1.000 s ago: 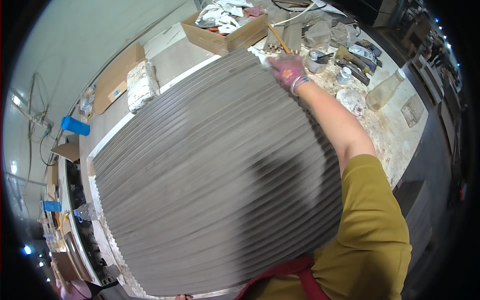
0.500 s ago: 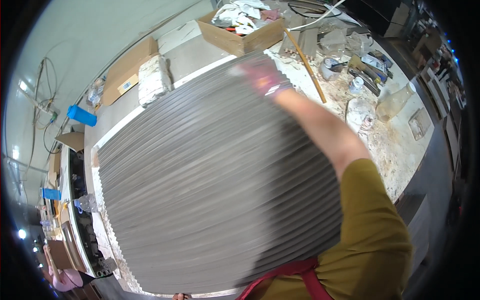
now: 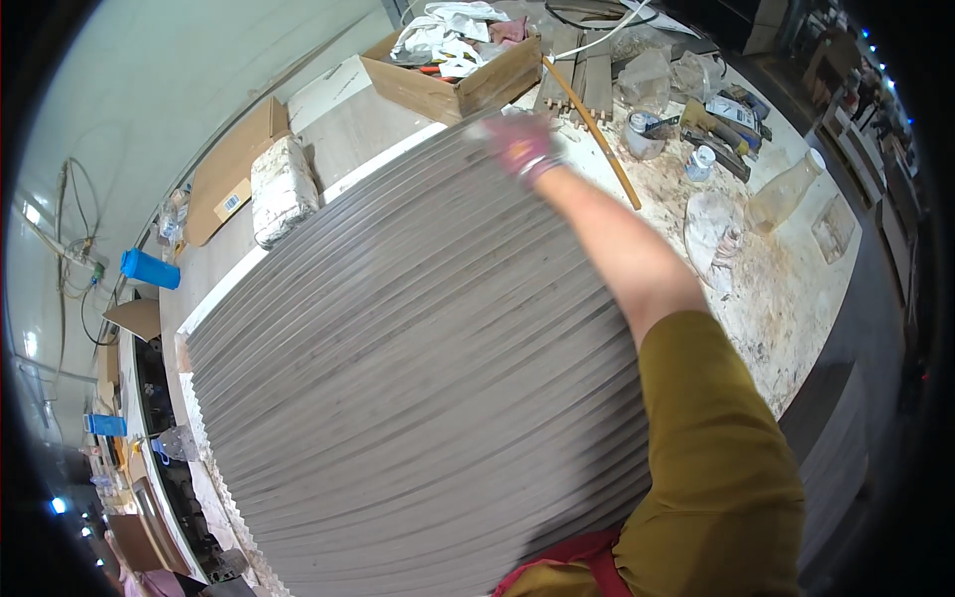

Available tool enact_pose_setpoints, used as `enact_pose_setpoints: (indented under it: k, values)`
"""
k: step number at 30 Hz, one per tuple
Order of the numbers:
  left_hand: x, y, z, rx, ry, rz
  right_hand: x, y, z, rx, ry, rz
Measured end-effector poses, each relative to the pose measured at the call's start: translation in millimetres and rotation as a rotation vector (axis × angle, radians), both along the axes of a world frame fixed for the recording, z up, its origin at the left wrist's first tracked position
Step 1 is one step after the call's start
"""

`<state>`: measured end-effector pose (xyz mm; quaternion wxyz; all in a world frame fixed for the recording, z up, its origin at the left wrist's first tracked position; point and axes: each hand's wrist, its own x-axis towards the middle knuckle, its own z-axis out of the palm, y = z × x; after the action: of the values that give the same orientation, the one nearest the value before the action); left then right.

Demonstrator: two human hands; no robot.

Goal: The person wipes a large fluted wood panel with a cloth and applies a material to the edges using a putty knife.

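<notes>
Olive sleeve at near edge, right arm stretched straight out over ribbed grey panel; panel flat on white bench, likely laid so for whole face to be within reach; gloved right hand at panel's far right corner, palm seemingly down, fingers blurred, cannot tell if spread or pinching; left hand out of view; wooden stick beside panel, perhaps kept off ribs; cardboard box beyond, holding rags.
</notes>
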<state>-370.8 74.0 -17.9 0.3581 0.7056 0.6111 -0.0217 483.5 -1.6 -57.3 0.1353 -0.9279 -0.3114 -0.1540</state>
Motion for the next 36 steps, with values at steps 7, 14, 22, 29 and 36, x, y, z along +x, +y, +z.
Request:
enact_pose_setpoints:
  k: [7, 14, 22, 29, 36]
  values:
    - [12.3, -4.5, 10.2, -0.035, -0.046, 0.011, 1.3, -55.7, 18.1, -0.030, 0.006, -0.003]
    - [7.1, 0.2, 7.2, 0.049, 0.076, -0.121, 8.8, -59.2, 37.8, 0.314, 0.075, -0.038]
    - [-30.0, 11.1, -17.0, 0.003, 0.114, -0.004, -184.1, 186.6, 29.3, -0.019, 0.200, 0.669]
    - [-37.9, -0.3, -17.0, -0.026, 0.145, 0.018, -105.8, 133.6, 31.3, -0.129, 0.190, 0.254]
    - [-26.1, 6.7, -12.4, -0.078, 0.069, 0.051, 73.7, -41.8, 24.4, -0.282, 0.013, -0.435]
